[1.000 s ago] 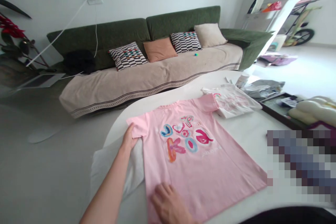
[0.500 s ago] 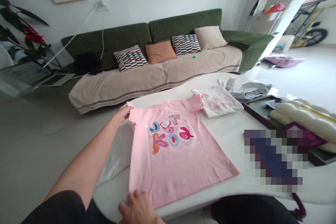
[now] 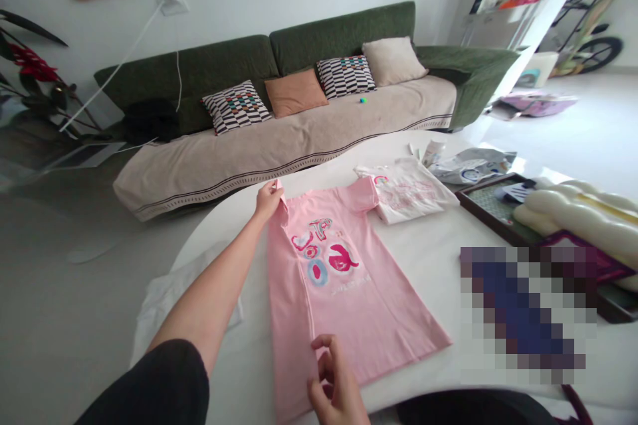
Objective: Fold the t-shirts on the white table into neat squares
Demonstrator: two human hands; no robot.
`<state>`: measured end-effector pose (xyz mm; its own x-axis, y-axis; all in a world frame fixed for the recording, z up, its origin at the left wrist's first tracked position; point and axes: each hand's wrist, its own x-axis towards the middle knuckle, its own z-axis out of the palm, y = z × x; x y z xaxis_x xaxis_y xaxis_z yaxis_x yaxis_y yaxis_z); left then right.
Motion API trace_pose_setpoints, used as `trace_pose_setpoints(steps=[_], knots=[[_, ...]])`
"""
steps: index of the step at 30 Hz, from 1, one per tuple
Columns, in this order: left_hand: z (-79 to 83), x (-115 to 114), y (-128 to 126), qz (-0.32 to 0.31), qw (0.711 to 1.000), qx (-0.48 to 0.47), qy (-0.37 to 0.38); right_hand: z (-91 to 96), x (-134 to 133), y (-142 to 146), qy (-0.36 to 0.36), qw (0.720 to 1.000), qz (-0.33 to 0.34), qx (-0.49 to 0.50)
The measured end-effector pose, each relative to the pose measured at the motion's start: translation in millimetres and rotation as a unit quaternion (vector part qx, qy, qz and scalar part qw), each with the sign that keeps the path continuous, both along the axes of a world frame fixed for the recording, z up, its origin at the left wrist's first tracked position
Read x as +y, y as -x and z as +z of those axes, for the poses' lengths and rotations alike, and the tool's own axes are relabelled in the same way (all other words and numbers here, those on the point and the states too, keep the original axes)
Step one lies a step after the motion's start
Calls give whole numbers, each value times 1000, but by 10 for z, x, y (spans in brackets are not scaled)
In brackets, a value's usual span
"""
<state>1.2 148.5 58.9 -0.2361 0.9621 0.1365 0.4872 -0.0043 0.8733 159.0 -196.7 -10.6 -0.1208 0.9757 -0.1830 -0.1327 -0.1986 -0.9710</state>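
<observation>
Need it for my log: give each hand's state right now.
Left hand: closed, holding the pink T-shirt near its top.
Right hand: half curled over the pink T-shirt's lower part; grip cannot be told.

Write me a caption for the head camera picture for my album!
Left hand pinching the pink shirt at its top, right hand near its bottom, sofa behind the table.

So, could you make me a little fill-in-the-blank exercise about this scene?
The left hand pinches a T-shirt coloured ____.
The sofa backrest is dark ____.
The black-and-white patterned cushions number ____.
The other shirt on the table is mostly ____.

Missing words: pink; green; two; white.
</observation>
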Motion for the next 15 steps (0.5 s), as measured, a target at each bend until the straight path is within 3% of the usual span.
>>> trace_pose_setpoints(steps=[4, 10, 15], knots=[[-51, 100, -12, -69, 997, 5, 23, -153, 41, -111, 20, 1000, 7, -7], [-157, 19, 572, -23, 998, 55, 38, -278, 22, -129, 15, 998, 30, -50], [-344, -76, 844, -52, 994, 90, 41, -302, 24, -129, 29, 995, 51, -78]])
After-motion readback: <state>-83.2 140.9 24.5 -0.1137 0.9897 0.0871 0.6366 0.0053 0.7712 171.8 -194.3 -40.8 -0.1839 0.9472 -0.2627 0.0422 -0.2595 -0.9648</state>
